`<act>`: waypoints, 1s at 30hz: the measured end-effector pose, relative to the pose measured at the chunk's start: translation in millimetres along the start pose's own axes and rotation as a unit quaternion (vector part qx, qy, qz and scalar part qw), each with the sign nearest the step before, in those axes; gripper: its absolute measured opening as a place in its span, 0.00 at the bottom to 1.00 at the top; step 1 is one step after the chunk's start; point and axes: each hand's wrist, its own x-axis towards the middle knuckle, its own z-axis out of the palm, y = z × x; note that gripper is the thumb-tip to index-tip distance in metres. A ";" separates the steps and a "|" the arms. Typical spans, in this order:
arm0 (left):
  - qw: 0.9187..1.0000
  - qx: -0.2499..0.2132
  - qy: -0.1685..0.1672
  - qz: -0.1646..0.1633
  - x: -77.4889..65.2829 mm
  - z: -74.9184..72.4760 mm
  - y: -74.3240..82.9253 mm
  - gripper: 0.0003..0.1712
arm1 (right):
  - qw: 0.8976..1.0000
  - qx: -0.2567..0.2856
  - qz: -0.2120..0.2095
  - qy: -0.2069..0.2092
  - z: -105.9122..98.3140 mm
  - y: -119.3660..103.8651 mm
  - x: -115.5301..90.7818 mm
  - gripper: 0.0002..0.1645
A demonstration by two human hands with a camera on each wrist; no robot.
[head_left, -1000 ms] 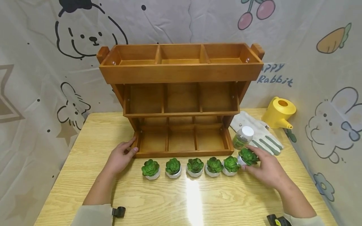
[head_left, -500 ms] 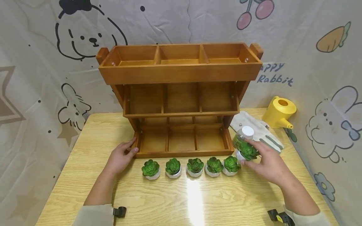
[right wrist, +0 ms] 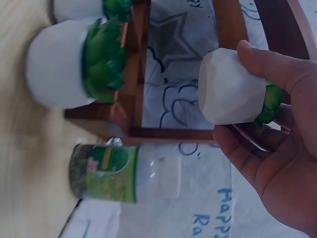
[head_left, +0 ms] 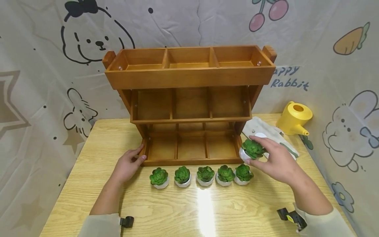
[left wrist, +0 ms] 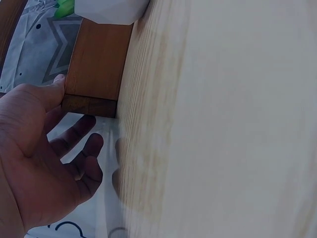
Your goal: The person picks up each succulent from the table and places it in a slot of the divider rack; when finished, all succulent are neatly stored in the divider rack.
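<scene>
My right hand (head_left: 279,161) pinches the white pot of a small potted succulent (head_left: 252,149), thumb on one side and fingers on the other. The right wrist view shows this faceted pot (right wrist: 230,87) tilted, raised off the table beside the shelf. My left hand (head_left: 128,164) holds the lower left corner of a three-tier wooden shelf (head_left: 189,78), with thumb and forefinger at the bottom tray's corner (left wrist: 94,101). Every tier is split into three compartments. Several more potted succulents (head_left: 205,174) stand in a row before the shelf.
Behind my right hand is a clear jar with a white lid (right wrist: 171,176) and green label. A pale glove (head_left: 260,126) and a yellow watering can (head_left: 294,118) lie farther back right. A printed cloth (head_left: 177,23) hangs behind the wooden table (head_left: 165,214).
My right hand has lifted its potted succulent and moved it up and left, toward the bottom tray's right corner. The left hand keeps its place at the shelf; the row of succulents stays put.
</scene>
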 end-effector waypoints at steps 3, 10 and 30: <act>1.000 -0.002 -0.001 -0.005 0.1 0.3 -0.2 0.35 | 1.000 -0.002 -0.010 -0.003 -2.7 -6.9 6.7 0.46; 1.000 -0.001 0.002 -0.004 0.2 0.0 1.2 0.35 | 0.999 0.010 -0.034 -0.016 -9.8 -24.9 24.2 0.47; 1.000 0.002 -0.006 -0.012 0.2 -1.2 4.0 0.36 | 0.992 0.055 -0.108 -0.043 1.9 -74.2 72.9 0.47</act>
